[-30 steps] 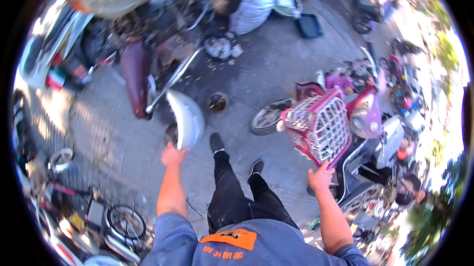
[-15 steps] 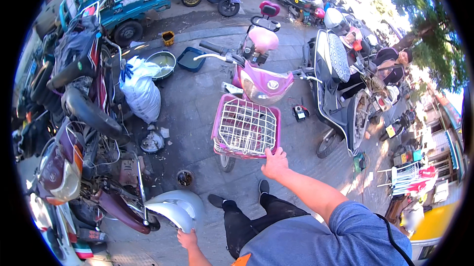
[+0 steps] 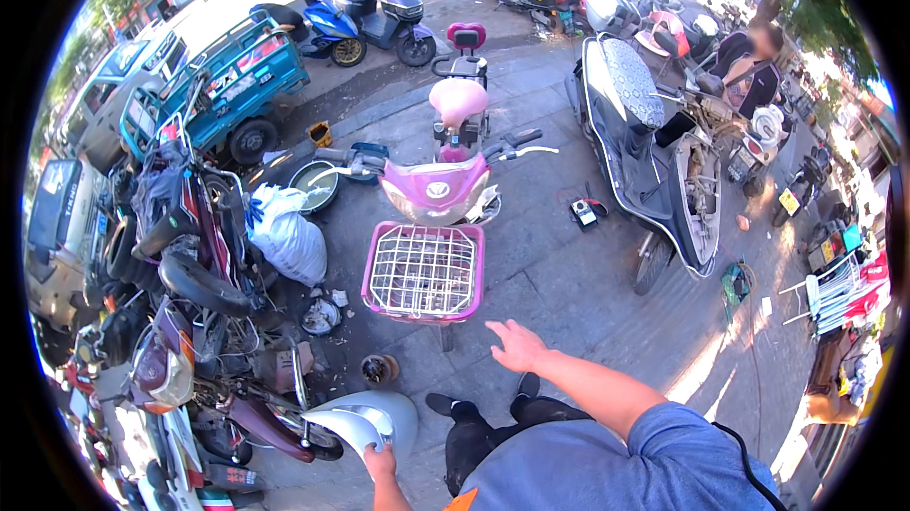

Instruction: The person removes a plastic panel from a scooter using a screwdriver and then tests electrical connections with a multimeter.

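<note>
Nearest you, on the left, your left hand [image 3: 380,463] grips the near edge of the curved silver panel [image 3: 353,420] — hold it firmly, since a shell like this probably flexes. Its left end lies close to the maroon motorcycle seat [image 3: 268,430]; whether they touch is hard to tell, so any sideways move calls for care. To the right, your right hand [image 3: 518,348] is open and empty — best kept clear of the pink-rimmed wire basket [image 3: 368,295] just beyond. Farther off stands the pink scooter [image 3: 431,191].
</note>
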A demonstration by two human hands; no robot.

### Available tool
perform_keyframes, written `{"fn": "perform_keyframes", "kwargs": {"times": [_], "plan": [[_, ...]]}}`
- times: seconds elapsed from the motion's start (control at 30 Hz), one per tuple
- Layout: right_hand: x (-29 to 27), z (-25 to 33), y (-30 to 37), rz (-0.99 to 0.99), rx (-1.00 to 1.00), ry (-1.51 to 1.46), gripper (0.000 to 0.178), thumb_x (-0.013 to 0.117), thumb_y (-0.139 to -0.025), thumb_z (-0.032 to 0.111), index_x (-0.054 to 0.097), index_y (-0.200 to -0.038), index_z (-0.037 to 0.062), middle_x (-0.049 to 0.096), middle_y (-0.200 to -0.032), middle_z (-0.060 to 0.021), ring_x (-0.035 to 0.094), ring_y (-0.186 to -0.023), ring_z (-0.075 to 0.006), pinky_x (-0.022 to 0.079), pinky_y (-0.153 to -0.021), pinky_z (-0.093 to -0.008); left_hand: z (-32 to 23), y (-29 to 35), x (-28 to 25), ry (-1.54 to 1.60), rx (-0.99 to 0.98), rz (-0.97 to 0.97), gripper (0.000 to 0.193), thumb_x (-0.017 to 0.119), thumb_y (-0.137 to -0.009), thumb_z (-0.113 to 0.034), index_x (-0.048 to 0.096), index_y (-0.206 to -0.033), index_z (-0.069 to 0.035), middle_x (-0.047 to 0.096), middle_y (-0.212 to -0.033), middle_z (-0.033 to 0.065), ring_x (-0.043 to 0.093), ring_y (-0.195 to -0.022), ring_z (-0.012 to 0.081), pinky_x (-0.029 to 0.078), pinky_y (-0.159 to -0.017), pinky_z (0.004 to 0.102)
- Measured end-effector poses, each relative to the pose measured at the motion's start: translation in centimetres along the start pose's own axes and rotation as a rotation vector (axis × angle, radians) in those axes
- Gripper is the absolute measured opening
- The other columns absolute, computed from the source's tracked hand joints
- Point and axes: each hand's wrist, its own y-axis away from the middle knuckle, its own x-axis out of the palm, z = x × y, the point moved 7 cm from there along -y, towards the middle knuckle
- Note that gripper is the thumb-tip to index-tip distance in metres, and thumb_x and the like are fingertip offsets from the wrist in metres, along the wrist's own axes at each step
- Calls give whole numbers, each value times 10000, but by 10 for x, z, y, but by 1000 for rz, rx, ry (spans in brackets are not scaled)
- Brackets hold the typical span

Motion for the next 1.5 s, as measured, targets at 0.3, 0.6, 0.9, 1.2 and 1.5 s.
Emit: {"fn": "perform_keyframes", "kwargs": {"times": [0.3, 0.6, 0.9, 1.2, 1.5], "plan": [[29, -354, 185, 303, 598, 21, 502, 656, -955, 316, 749, -1375, 58, 729, -1422, -210, 691, -1319, -418, 557, -1122, -527, -62, 93, 81, -26, 79, 160, 612, 815, -980, -330, 666, -1395, 93, 720, -1379, 292, 680, -1315, 431, 503, -1143, 472], [62, -476, 389, -69, 1012, -342, 456, 631, -969, 338, 757, -1288, 38, 752, -1315, -265, 715, -1234, -460, 574, -1066, -521, -235, 147, 173, -473, 464, 513, 543, 805, -994, -366, 734, -1317, 65, 763, -1306, 255, 707, -1284, 371, 534, -1099, 444], [62, -478, 445, -498, 1238, -593, 450, 652, -995, 327, 695, -1373, 86, 735, -1276, -286, 699, -1214, -479, 568, -1026, -565, -390, 102, 287, -305, 458, 596, 461, 777, -1019, -355, 773, -1206, 67, 803, -1103, 173, 730, -1016, 267, 557, -935, 417], [14, -619, 499, -661, 1312, -509, 494, 672, -1003, 261, 612, -1465, 98, 727, -1232, -223, 722, -1120, -420, 578, -987, -530, -520, 294, 463, -107, 381, 849, 473, 702, -1069, -388, 686, -1334, 4, 748, -1178, 106, 707, -1044, 226, 559, -870, 365], [-108, -793, 494, -295, 1177, -525, 450, 659, -1001, 326, 704, -1374, 79, 759, -1231, -249, 731, -1163, -423, 576, -1035, -490, -592, 579, 620, 648, -540, 1570, 654, 682, -1049, -467, 554, -1527, -40, 679, -1428, 171, 734, -1128, 319, 653, -807, 387]]}}
